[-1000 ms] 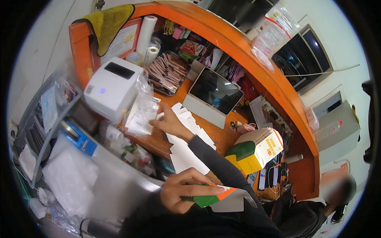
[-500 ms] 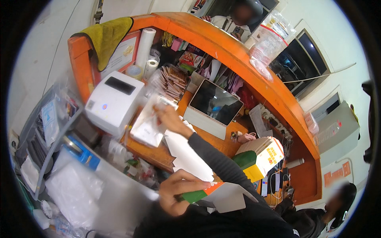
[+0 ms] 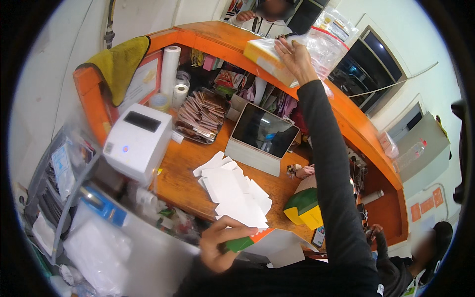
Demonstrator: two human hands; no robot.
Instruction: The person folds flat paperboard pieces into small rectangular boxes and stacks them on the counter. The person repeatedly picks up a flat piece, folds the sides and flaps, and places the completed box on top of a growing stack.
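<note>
Right hand now up, yellow packet lying diagonal

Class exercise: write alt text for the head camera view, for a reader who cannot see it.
A person's right hand reaches up to a clear bag of yellow packs on an orange counter, while the left hand holds a green, orange and white carton. Below lie white slips, a tablet and a white label printer.

Bare orange wooden desk lies open between the white label printer and scattered white paper slips; the propped grey tablet blocks behind.
</note>
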